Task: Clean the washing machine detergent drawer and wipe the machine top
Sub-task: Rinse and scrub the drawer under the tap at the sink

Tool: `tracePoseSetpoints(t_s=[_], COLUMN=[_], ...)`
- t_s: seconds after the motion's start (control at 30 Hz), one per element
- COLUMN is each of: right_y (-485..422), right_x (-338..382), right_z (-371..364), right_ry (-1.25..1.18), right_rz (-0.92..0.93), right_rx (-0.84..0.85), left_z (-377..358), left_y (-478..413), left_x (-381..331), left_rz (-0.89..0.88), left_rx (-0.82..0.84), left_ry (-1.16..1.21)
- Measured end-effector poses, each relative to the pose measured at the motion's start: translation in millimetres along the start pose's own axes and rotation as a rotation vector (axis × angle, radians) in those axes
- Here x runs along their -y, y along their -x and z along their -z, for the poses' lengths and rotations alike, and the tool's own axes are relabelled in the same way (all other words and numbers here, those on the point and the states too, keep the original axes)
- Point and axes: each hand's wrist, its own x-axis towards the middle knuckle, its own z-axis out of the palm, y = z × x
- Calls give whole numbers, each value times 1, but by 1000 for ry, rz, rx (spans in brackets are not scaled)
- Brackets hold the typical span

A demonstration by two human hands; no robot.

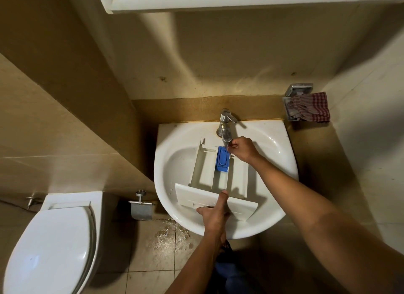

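The white ceramic washbasin [273,145] carries the whole job, so work low inside its bowl; the beige floor tiles [166,234] just on the near side of it are wet. The task's thing, the long white plastic detergent drawer [203,169], lies slanted in the bowl. Its flat front panel is at the near rim and its open compartments run to the far side, under the tap.

Your left hand [213,217] grips that front panel at the middle, thumb laid on top and fingers curled under the edge. Hold it firm and, I think, tip the far end down, so that dirty water runs into the bowl and not toward you.

Your right hand [243,150] is at the mouth of the worn chrome tap [226,123], with the fingers curled round the tip of the spout. Whether water runs, I cannot tell. Direct the stream into one compartment at a time.

The blue plastic softener insert [222,159] sits just below these fingers, in a narrow compartment. Residue likes to hide under such a piece, so rinse around it, and lift it out only if it comes loose easily.
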Motion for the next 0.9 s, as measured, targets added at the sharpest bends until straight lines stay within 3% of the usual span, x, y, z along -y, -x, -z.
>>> tracePoseSetpoints(t_s=[0.63, 0.9], right_y=[7, 10], right_x=[6, 13], right_z=[8, 16], right_ry=[-132, 21], right_rz=[-51, -50], right_rx=[22, 96], left_z=[1, 12], left_y=[14, 12], left_x=[-6, -11], left_rz=[-27, -12], left_rx=[-3, -49], left_ry=[53, -23])
